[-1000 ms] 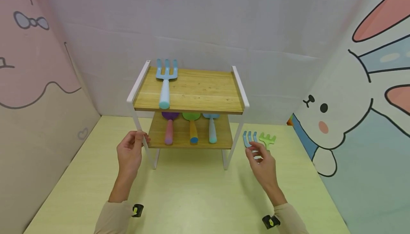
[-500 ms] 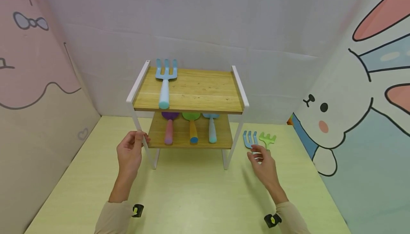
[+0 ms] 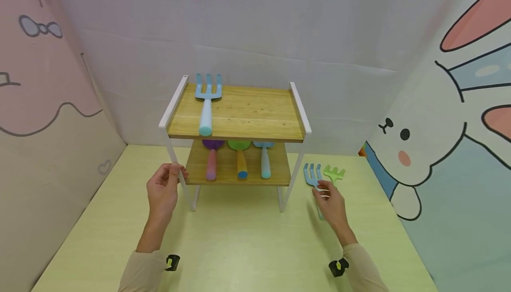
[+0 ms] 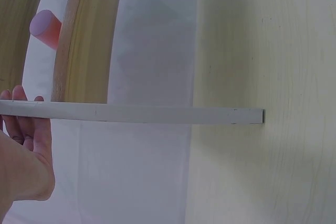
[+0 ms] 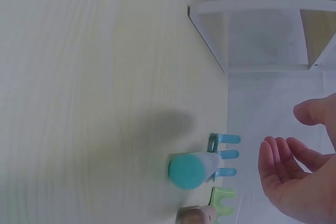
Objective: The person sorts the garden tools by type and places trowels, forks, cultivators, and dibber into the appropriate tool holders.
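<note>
My left hand (image 3: 163,190) has its fingers curled round the white left front post (image 4: 152,114) of a two-tier wooden shelf (image 3: 255,114). My right hand (image 3: 332,203) hovers over the handle of a blue fork (image 3: 312,176) lying on the table; in the right wrist view thumb and fingers (image 5: 286,166) are apart with nothing between them. Beside it lies a green fork (image 3: 334,173). Another blue fork (image 3: 206,110) rests on the top tier at the left. The lower tier bears tools with pink (image 3: 211,164), orange (image 3: 241,164) and light blue (image 3: 265,163) handles.
The shelf stands on a pale yellow table (image 3: 239,247) against a white cloth backdrop (image 3: 255,25). Cartoon-printed panels flank it at the left (image 3: 52,150) and right (image 3: 459,185). A small orange thing (image 3: 362,151) shows at the table's back right corner.
My right hand has moved slightly right and down, and more of the blue fork, including its handle end, shows now. My left hand has stayed on the post.
</note>
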Demonstrator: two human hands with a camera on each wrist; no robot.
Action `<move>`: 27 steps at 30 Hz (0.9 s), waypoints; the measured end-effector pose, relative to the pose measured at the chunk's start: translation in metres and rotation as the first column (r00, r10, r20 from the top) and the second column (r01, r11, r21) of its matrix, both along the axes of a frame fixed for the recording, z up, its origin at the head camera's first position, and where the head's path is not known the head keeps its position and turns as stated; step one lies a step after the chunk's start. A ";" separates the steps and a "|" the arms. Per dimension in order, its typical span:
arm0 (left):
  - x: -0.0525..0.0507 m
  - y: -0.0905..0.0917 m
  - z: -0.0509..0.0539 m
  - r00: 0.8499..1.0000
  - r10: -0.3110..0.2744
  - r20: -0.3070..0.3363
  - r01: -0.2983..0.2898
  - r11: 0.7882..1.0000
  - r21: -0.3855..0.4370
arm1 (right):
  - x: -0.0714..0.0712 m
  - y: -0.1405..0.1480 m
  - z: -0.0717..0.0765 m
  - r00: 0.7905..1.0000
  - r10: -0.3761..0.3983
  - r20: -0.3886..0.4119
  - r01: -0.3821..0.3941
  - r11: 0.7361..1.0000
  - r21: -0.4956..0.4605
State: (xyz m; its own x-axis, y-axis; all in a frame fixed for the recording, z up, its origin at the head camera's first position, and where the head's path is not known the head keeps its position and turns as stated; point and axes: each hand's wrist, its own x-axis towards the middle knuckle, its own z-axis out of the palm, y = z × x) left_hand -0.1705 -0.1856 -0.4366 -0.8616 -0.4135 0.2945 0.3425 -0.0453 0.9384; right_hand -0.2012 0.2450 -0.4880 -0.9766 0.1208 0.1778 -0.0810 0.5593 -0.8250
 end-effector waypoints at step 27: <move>-0.001 0.000 -0.001 1.000 0.002 -0.010 -0.002 1.000 0.015 | -0.010 0.018 -0.020 0.979 -0.005 0.202 -0.013 0.996 0.085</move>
